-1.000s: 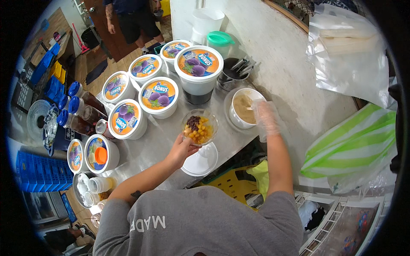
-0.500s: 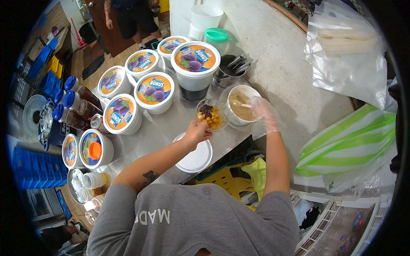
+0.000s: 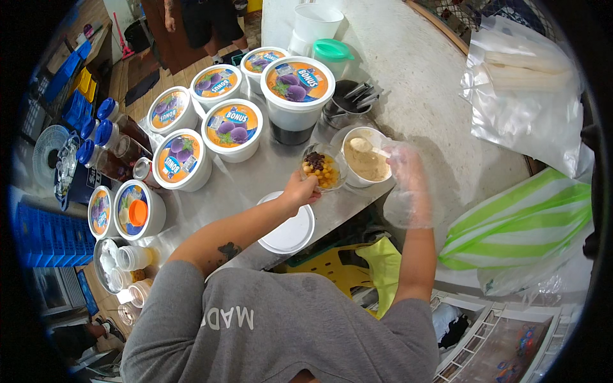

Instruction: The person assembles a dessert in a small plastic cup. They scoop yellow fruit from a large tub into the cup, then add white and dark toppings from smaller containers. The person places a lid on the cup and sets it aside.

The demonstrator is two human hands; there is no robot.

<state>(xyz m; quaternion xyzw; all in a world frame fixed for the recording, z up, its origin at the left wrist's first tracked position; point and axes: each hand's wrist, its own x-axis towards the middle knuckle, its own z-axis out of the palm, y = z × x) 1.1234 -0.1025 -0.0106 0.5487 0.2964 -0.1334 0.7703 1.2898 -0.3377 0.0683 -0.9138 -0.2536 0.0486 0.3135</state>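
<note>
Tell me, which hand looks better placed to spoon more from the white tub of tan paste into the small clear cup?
Probably the right hand: gloved in clear plastic, it already holds the spoon over the white tub of tan paste. The left hand is busy holding the small clear cup beside it.

Both hands (image 3: pixel 300 190) (image 3: pixel 405 169) apparently gripping (right gloved).

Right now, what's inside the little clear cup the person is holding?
The cup in the left hand holds yellow round bits with dark ones on top. Whatever lies underneath them is covered.
</note>
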